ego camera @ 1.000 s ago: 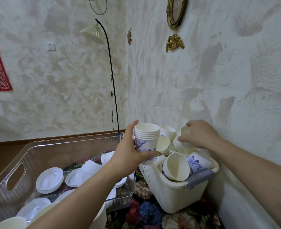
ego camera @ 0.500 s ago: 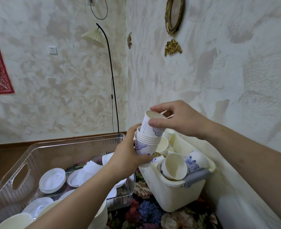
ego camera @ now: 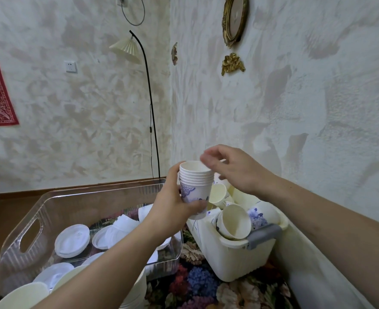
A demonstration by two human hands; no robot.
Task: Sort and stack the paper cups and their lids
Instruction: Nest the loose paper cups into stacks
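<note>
The left hand point(ego camera: 173, 205) grips a stack of nested paper cups point(ego camera: 196, 186) upright, fingers and thumb wrapped round its lower part, just above the near left corner of the cream basket point(ego camera: 240, 257). The right hand point(ego camera: 235, 169) hovers above the basket beside the stack's rim, fingers loosely spread and holding nothing, though motion blur hides whether a fingertip touches the rim. Loose cups point(ego camera: 234, 220) lie tumbled inside the basket, and white lids point(ego camera: 72, 240) lie in the clear bin point(ego camera: 31, 237) just left of it.
</note>
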